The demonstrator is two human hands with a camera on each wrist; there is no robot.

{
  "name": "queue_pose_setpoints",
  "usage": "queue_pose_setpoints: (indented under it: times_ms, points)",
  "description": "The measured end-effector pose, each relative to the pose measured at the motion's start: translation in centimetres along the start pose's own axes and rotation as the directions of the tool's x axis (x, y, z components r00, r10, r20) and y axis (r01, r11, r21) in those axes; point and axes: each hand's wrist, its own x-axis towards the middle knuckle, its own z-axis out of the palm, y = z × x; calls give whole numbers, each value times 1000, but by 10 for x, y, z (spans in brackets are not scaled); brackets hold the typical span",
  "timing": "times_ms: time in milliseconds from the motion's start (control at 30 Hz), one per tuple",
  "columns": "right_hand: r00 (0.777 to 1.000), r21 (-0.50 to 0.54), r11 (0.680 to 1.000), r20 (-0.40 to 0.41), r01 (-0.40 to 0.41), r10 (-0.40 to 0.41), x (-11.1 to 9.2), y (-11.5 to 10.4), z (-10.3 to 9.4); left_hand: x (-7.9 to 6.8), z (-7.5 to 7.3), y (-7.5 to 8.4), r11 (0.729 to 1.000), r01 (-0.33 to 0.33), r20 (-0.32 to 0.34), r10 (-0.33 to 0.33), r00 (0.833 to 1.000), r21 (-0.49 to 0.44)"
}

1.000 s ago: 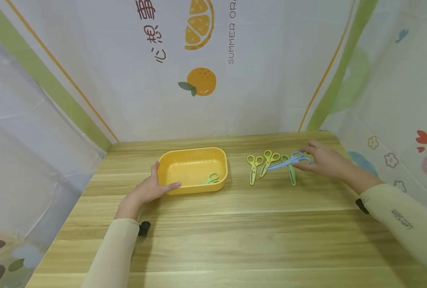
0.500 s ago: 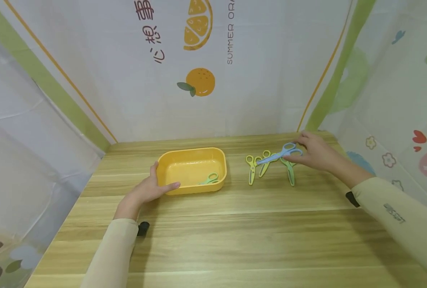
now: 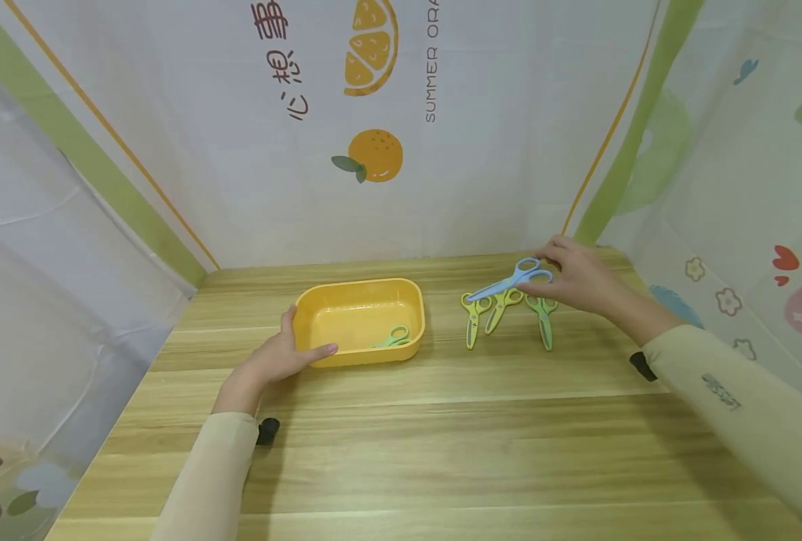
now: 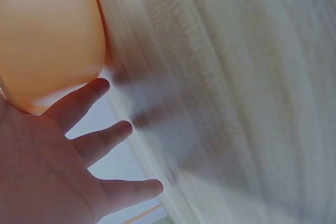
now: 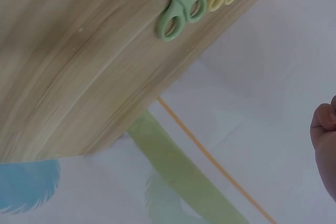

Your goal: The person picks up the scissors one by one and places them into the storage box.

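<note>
In the head view my left hand rests against the near-left corner of a yellow plastic box, thumb along its front rim. The left wrist view shows its fingers spread and straight, with one touching the box's outer wall. Inside the box lies a pair of green scissors. My right hand pinches blue scissors by the handles, above the table and blades pointing left. Below them lie two pairs of yellow-green scissors and one green pair. The right wrist view does not show the blue scissors.
The wooden table meets a white printed curtain at its back edge. More patterned cloth hangs on the right. The scissors on the table lie right of the box, toward the back.
My right hand has lifted the blue scissors and carried them left, from over the green pair to above the yellow-green ones. My left hand and the box have stayed put.
</note>
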Motion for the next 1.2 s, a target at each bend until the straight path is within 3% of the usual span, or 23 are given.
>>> queue_pose_setpoints:
  times_ms: [467, 900, 1200]
  points:
    - [996, 62, 995, -52, 75, -72, 28, -39, 20, -1, 0, 1, 1000, -13, -3, 13, 1000, -6]
    - [999, 93, 996, 33, -2, -1, 55, -85, 44, -1, 0, 0, 999, -23, 2, 23, 1000, -24]
    - [999, 35, 999, 34, -19, 18, 67, -113, 62, 1, 0, -1, 1000, -5, 0, 5, 1000, -7]
